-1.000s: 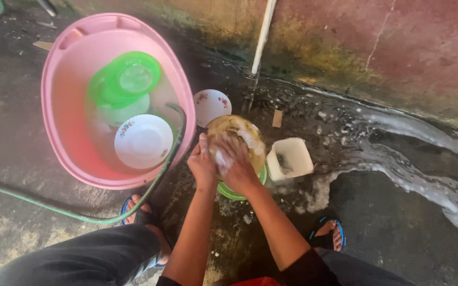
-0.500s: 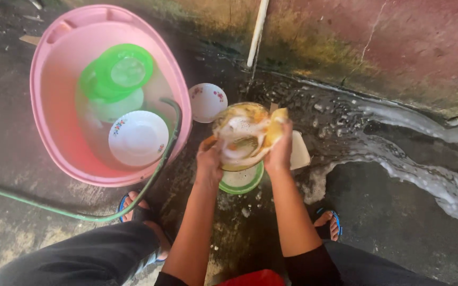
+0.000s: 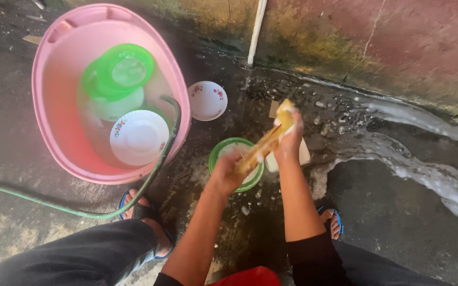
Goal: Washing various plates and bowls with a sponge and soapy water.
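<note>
Soapy yellowish plate [image 3: 263,145] edge-on, fingers of left hand [image 3: 228,170] and right hand [image 3: 289,139] clamped on opposite rims.

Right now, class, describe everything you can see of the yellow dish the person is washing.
The yellow dish looks like translucent amber glass or plastic, round and shallow. It is turned edge-on to the camera, tilted so one rim points up and away, and streaked with white suds. The left hand holds its lower rim; the right hand, foamy, presses its upper part. It is held above a green bowl on the wet floor.
</note>
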